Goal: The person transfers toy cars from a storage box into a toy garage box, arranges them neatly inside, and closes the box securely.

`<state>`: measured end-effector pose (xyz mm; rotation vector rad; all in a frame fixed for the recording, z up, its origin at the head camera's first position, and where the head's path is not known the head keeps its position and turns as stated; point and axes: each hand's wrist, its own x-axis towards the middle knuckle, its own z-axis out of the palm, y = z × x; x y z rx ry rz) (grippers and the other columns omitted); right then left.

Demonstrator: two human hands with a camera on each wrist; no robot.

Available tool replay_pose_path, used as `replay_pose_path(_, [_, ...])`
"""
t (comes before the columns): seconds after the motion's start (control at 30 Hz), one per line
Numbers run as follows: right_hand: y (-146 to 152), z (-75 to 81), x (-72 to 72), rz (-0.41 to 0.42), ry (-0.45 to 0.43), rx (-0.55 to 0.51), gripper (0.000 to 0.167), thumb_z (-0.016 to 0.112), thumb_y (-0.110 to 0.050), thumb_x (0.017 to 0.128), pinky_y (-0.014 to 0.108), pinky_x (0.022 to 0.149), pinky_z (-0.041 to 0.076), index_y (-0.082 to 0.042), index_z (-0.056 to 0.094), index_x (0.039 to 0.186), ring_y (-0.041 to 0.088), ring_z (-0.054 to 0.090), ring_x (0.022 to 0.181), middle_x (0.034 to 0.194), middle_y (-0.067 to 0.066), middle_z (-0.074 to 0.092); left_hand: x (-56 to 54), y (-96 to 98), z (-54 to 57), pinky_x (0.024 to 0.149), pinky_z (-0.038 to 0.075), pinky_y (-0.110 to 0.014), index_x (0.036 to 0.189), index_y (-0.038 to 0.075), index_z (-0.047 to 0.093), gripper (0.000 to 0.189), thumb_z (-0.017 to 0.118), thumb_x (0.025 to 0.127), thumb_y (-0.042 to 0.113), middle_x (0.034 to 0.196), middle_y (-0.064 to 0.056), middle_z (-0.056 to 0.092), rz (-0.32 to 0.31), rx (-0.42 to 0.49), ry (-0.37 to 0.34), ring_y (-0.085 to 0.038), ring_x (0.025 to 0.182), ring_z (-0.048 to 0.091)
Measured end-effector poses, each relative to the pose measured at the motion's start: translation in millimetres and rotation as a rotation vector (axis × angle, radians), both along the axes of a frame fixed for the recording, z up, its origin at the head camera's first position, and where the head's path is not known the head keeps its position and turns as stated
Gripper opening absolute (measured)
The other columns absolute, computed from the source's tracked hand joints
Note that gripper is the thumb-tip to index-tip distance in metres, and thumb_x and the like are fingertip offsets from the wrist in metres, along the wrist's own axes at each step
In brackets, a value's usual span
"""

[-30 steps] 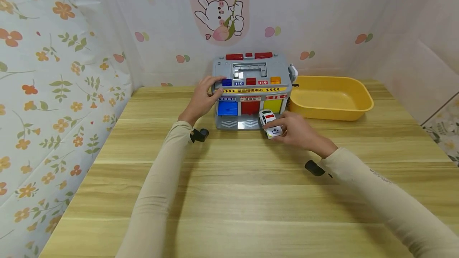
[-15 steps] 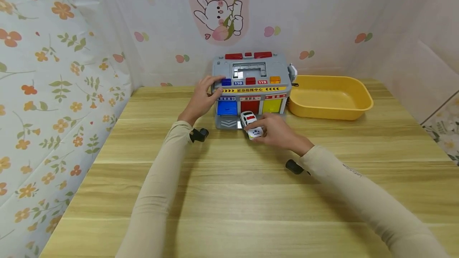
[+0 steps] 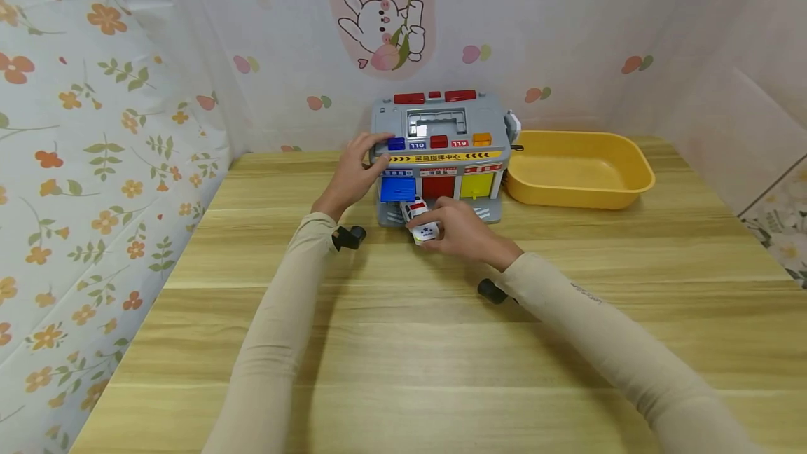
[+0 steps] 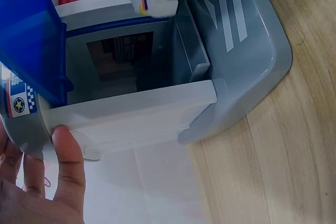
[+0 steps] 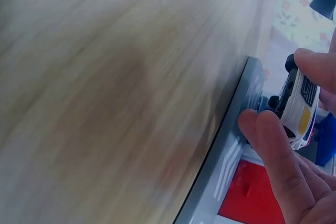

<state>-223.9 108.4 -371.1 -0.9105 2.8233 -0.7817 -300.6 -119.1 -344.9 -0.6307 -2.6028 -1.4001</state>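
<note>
In the head view, my right hand [image 3: 463, 231] pinches a white toy police car [image 3: 425, 231] between thumb and fingers. The car is at the front ramp of a grey toy garage [image 3: 435, 157], nose toward the left bay, tilted in the right wrist view with its wheels off the table. My left hand [image 3: 352, 177] grips the garage's upper left corner, the thumb [image 4: 68, 163] on the side wall's edge. The blue door [image 4: 31, 30] is swung up, and the bay behind it [image 4: 115, 66] shows a dark inside. Red [image 3: 439, 186] and yellow [image 3: 477, 185] doors are down.
A yellow plastic bin [image 3: 580, 191] stands right of the garage, close beside it. The wooden table [image 3: 403, 356] stretches in front. Patterned curtains [image 3: 277, 40] hang behind and to the left.
My right hand has carried the police car leftward along the garage front, from the yellow door past the red one to near the blue door. The left hand has stayed at its corner.
</note>
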Motion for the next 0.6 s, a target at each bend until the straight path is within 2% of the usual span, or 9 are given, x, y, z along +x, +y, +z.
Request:
replay_pose_path(0.33, [-12, -4.6, -4.7, -0.047, -0.019, -0.025, 0.037, 0.081, -0.022, 0.085, 0.03, 0.073, 0.044, -0.025, 0.075, 0.121, 0.02, 0.052, 0.089, 0.1, 0.007, 0.063, 1.5, -0.3, -1.1, 0.102, 0.05, -0.048, 0.144, 0.021, 0.054, 0.041, 0.053, 0.103, 0.027, 0.139, -0.011, 0.051, 0.008, 0.012, -0.004, -0.026, 0.127, 0.04])
replay_pose_path(0.6, [-24, -9.3, -14.4, -0.074, -0.006, -0.05, 0.035, 0.08, -0.022, 0.085, 0.033, 0.077, 0.044, -0.024, 0.075, 0.12, 0.022, 0.05, 0.094, 0.104, 0.008, 0.062, 0.4, 1.1, -1.1, 0.103, 0.052, -0.047, 0.145, 0.021, 0.054, 0.042, 0.053, 0.103, 0.028, 0.14, -0.01, 0.05, 0.014, 0.012, -0.012, -0.025, 0.127, 0.042])
